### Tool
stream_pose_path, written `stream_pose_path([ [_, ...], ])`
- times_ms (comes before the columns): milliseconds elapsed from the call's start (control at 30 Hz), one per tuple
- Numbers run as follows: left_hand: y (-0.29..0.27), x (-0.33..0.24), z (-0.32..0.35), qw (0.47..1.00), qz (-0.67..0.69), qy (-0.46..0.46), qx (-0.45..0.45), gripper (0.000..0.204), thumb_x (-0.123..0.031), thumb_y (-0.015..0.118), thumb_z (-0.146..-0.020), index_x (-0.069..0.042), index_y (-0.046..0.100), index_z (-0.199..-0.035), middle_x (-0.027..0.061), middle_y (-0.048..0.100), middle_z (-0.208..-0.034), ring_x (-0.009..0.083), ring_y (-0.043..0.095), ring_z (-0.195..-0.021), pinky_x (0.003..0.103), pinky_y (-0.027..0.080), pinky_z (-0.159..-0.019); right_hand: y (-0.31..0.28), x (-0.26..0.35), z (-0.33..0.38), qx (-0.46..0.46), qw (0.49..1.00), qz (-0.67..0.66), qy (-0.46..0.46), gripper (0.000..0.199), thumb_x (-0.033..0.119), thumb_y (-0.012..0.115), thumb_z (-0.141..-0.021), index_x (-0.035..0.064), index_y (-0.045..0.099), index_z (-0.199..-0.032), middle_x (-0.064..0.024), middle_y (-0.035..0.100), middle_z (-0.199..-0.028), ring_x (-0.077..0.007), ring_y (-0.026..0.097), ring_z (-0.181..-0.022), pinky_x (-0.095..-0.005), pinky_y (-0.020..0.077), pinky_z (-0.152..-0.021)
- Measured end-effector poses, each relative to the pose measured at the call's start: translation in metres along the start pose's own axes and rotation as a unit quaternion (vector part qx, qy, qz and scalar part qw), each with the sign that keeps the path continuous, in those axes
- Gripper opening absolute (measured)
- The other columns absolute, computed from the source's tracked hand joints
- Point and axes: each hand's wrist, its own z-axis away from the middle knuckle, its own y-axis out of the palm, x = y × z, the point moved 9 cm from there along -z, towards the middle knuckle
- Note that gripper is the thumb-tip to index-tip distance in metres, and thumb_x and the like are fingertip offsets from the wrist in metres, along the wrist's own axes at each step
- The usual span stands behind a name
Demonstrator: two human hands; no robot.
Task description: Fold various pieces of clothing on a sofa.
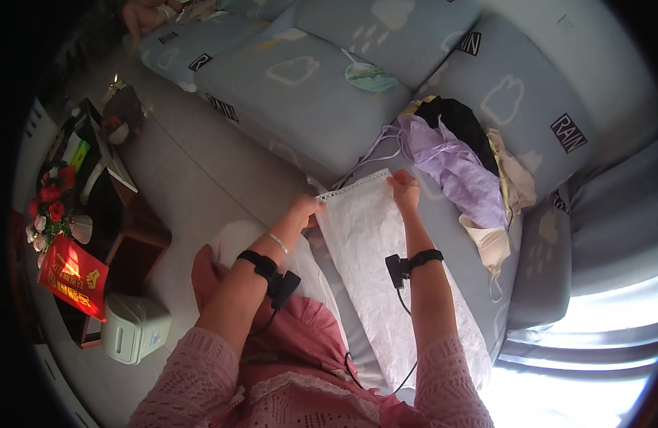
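On the sofa [300,107] seat's front edge, left hand [305,210] and right hand [405,190] pinch the white garment [375,250]'s lace hem, fingers clamped; clothes pile [464,164] just beside.

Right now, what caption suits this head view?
Both hands pinch a white cloth's lace edge on a grey sofa.

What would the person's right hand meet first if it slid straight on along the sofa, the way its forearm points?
Probably the lilac garment lying just beyond the right hand, which grips the white cloth; depth is unclear.
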Motion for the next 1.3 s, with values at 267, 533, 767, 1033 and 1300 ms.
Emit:
stream_pose_path([
  [267,0.008,-0.003,-0.001,0.999,-0.034,-0.011,0.037,0.04,-0.018,0.074,-0.081,-0.014,0.053,-0.115,0.0039,0.06,-0.107,0.0231,0.059,-0.094,0.047,0.044,-0.076,-0.005,0.0,0.006,-0.055,0.994,0.094,0.027,0.02,0.027,0.069,-0.076,0.0145,0.068,-0.091,-0.0048,0.068,-0.092,-0.0234,0.064,-0.09,-0.0393,0.0482,-0.078],
  [533,0.011,0.012,-0.039,0.995,0.026,0.004,0.096,0.044,-0.013,0.07,-0.085,-0.012,0.045,-0.122,0.0073,0.057,-0.113,0.0231,0.058,-0.1,0.043,0.051,-0.081,-0.007,-0.003,0.005,-0.047,0.993,0.107,0.02,0.022,0.029,0.069,-0.077,0.0157,0.068,-0.095,-0.0069,0.066,-0.096,-0.0265,0.061,-0.098,-0.0409,0.0459,-0.084],
  [767,0.011,0.008,-0.058,0.972,0.075,0.03,0.221,0.021,-0.004,0.066,-0.085,-0.004,0.06,-0.105,0.011,0.064,-0.103,0.0249,0.063,-0.097,0.044,0.055,-0.083,0.019,0.035,0.077,-0.054,0.93,0.352,-0.088,0.061,0.036,0.052,-0.091,0.0091,0.034,-0.144,-0.0117,0.032,-0.149,-0.031,0.024,-0.14,-0.0578,0.0149,-0.113],
  [1033,-0.004,-0.006,-0.07,0.991,-0.055,0.012,0.125,0.03,-0.014,0.065,-0.09,-0.01,0.052,-0.117,0.0066,0.061,-0.107,0.0229,0.06,-0.099,0.041,0.052,-0.084,-0.042,0.004,0.303,0.012,0.961,0.266,-0.076,0.067,0.05,0.039,-0.096,0.0138,0.022,-0.15,-0.012,0.016,-0.158,-0.0286,0.01,-0.146,-0.0548,0.0046,-0.116],
  [1300,-0.012,-0.013,-0.081,0.993,-0.078,0.018,0.086,0.033,-0.021,0.066,-0.09,-0.011,0.05,-0.117,0.0055,0.06,-0.108,0.0192,0.058,-0.099,0.038,0.049,-0.084,-0.269,-0.145,0.547,-0.153,0.826,0.421,0.343,0.064,0.046,0.044,-0.095,0.0165,0.027,-0.15,-0.0079,0.022,-0.156,-0.0251,0.014,-0.146,-0.053,0.0053,-0.116],
])
